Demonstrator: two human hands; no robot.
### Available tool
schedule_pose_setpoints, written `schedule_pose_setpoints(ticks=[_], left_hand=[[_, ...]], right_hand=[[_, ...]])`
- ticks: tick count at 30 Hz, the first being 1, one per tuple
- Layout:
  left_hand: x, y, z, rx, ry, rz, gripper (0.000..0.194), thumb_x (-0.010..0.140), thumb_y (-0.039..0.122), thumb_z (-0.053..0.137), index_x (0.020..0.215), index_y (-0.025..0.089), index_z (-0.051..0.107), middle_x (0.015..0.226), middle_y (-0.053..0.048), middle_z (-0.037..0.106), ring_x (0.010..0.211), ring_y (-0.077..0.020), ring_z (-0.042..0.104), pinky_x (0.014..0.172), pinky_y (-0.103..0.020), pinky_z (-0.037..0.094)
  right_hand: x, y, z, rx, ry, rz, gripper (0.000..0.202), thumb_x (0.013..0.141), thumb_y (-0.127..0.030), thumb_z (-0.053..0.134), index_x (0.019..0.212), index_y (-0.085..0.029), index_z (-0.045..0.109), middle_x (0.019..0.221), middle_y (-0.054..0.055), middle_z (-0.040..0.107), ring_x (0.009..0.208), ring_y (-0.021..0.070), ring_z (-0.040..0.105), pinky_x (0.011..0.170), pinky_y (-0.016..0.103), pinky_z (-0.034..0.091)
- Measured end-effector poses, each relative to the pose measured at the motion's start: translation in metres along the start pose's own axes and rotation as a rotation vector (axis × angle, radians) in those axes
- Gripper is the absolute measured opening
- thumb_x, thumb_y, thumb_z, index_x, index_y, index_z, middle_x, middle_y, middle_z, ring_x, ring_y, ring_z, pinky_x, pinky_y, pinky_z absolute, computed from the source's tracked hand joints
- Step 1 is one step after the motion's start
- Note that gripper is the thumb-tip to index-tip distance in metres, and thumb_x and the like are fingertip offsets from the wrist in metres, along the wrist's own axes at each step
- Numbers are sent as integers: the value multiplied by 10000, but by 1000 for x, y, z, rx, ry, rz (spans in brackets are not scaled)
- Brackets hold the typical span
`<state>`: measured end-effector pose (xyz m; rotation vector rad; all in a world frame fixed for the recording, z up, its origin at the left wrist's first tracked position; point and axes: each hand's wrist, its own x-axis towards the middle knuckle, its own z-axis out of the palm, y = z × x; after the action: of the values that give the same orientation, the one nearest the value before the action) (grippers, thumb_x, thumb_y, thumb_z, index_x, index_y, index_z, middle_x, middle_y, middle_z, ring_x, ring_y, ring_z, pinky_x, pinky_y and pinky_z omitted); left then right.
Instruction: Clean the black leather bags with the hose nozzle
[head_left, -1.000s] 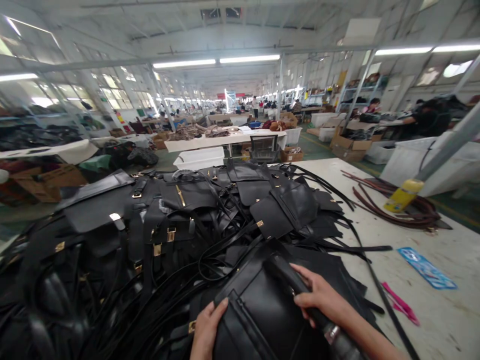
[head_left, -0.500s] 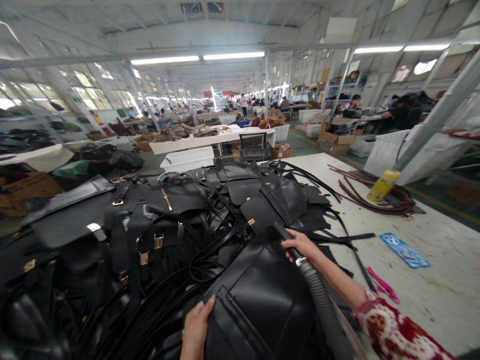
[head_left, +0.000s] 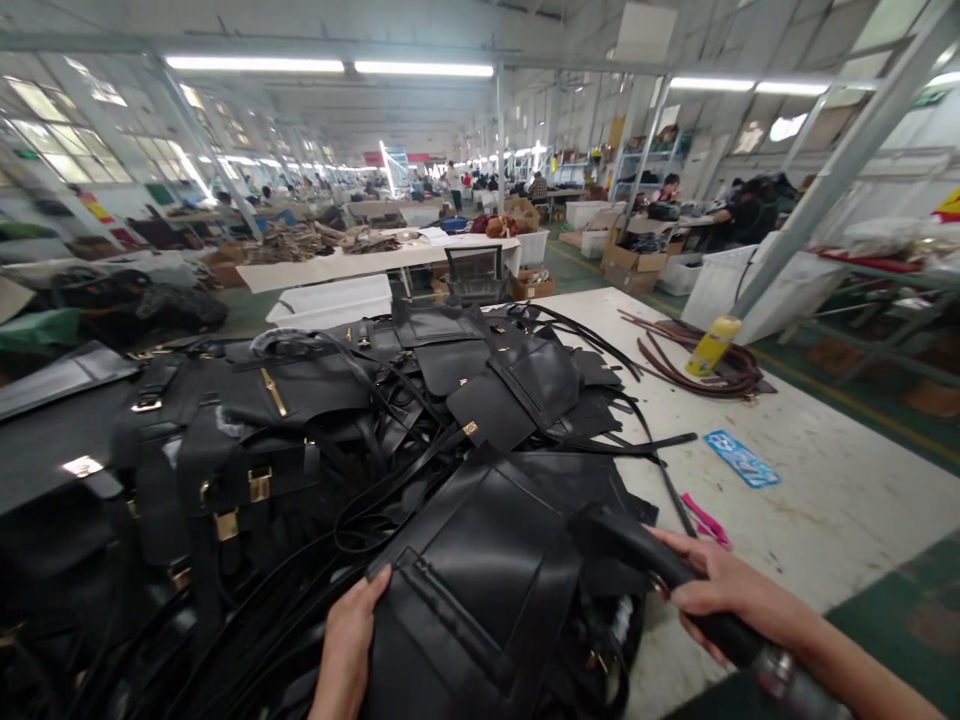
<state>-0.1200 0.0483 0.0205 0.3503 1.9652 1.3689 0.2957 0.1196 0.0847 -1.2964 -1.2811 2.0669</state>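
My left hand (head_left: 351,632) grips the left edge of a black leather bag (head_left: 480,560) at the front of the heap, its thumb on top. In my right hand (head_left: 712,590) is the black handle of a hose nozzle (head_left: 637,545), whose head lies at the bag's right edge. Behind and to the left spreads a pile of black bags (head_left: 300,400) with straps and gold buckles. The fingertips of my left hand are hidden by the bag.
On the pale table (head_left: 840,500) lie brown straps (head_left: 660,370), a yellow bottle (head_left: 714,345), a blue packet (head_left: 741,459) and a pink item (head_left: 705,520). White bins (head_left: 330,300), cartons and seated people are farther back.
My right hand has moved the nozzle right and nearer, from the bag's far edge to its right edge. My left hand still holds the bag. The view has turned right.
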Motion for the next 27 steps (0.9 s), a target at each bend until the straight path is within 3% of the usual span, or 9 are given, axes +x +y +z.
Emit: schedule_pose_setpoints(ticks=[4,9,13,16,18,22,25,27], left_hand=[[3,-10,-1,8,-84,-76,388,474,387,718,766,137,663,707,-20,682,720,-216,620,672,-304,478],[-4,-9,1,-33,-84,-87,427,442,412,726,756,132,655,674,-7,670,680,-199,614,641,-289,471],[-4,-7,3,-28,-45,-91,399,423,375,734,733,136,657,667,-4,670,700,-203,615,669,-296,468],[-1,-11,3,-21,-55,-77,401,427,383,732,736,139,658,673,-7,674,705,-206,612,678,-306,465],[0,-13,4,-3,-71,-64,414,435,400,728,744,135,658,669,-10,674,708,-210,610,677,-310,465],[-2,-14,7,46,-73,-22,443,435,432,722,752,128,662,680,-23,676,700,-223,611,657,-325,468],[-4,-14,9,52,-96,26,461,434,451,718,755,124,667,690,-35,678,692,-239,613,635,-342,472],[-3,-14,9,60,-98,50,459,446,459,711,759,126,671,713,-38,683,711,-242,613,653,-346,471]], right_hand=[[25,15,10,23,-79,113,750,626,-264,590,1308,-185,289,588,-2,607,386,152,565,323,202,411],[65,10,0,58,79,-27,663,636,-261,591,1244,-200,333,694,-15,591,437,127,564,369,211,446],[43,-1,-19,59,157,-112,653,655,-279,600,1240,-213,319,733,-14,573,443,116,555,373,210,447],[14,1,-24,65,66,-108,687,669,-267,607,1276,-236,286,750,-1,582,435,122,561,363,222,456],[9,9,-21,82,-30,-51,710,664,-249,606,1291,-248,273,763,5,585,437,126,573,363,226,467],[45,25,-13,104,-123,72,734,615,-234,598,1280,-225,289,749,10,594,417,132,581,319,188,431],[73,27,-15,103,-142,68,692,614,-225,591,1251,-227,322,732,-2,600,434,128,587,336,175,430],[77,25,-22,96,-166,75,658,622,-220,590,1233,-236,347,737,-3,606,443,124,590,358,178,440]])
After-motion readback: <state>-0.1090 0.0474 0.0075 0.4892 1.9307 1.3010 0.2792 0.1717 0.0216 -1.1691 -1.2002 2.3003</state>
